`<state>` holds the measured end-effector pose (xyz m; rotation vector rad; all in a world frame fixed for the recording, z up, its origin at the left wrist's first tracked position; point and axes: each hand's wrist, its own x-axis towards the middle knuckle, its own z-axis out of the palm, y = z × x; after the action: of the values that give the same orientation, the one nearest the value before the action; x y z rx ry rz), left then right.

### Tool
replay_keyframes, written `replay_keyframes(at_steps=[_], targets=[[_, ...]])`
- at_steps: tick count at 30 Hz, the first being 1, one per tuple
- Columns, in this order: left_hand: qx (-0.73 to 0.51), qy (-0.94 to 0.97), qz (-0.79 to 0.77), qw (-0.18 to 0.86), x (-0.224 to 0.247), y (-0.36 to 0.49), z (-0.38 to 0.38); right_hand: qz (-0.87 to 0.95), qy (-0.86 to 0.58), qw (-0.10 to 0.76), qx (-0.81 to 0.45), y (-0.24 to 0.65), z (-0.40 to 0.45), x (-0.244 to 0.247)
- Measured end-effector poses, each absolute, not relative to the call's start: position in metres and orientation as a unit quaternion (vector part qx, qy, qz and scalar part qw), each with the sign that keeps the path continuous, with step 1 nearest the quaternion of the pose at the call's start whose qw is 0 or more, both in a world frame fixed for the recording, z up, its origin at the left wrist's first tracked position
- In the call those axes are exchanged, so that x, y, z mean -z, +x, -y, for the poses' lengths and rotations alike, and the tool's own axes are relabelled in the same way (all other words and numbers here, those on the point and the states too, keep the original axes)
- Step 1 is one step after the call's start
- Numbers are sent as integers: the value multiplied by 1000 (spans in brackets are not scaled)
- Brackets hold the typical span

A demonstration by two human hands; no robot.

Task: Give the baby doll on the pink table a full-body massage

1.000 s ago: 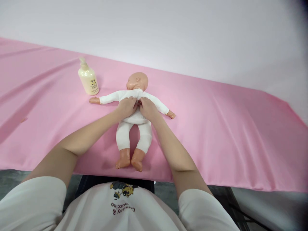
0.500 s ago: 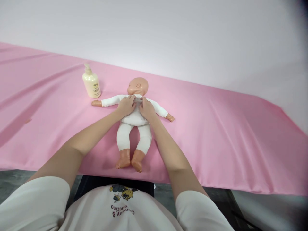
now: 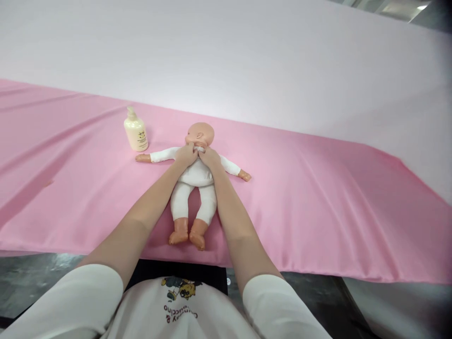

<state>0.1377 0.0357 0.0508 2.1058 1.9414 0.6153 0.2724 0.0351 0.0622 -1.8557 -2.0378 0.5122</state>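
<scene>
A baby doll with a white cloth body lies on its back on a pink cloth, arms spread, its bald head turned to the left. My left hand is closed at the doll's upper chest, just under the neck. Beside it my right hand is closed on the other side of the chest. The fingers of both hands pinch at the white fabric near the collar, and the two hands nearly touch. My fingertips are partly hidden.
A cream pump bottle stands upright left of the doll's head, near its outstretched arm. Pink cloth covers the table, whose front edge runs just beyond the doll's feet. Behind rises a white wall.
My hands have drawn closer together at the doll's collar. The view has shifted slightly, so the bottle, the doll's head and the table's back edge appear lower.
</scene>
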Motion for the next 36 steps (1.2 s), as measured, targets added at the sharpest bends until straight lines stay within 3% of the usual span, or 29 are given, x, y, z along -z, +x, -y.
replay_keyframes(at_steps=[16,29,36], targets=[[-252,642,-712,130,-42,107,-21,633,-661,353,-194,293,-25,-36],[-253,678,-686,80,-27,89,0,633,-647,391,-166,317,-4,-5],[-221,708,-668,52,-21,78,17,655,-648,363,-138,332,19,8]])
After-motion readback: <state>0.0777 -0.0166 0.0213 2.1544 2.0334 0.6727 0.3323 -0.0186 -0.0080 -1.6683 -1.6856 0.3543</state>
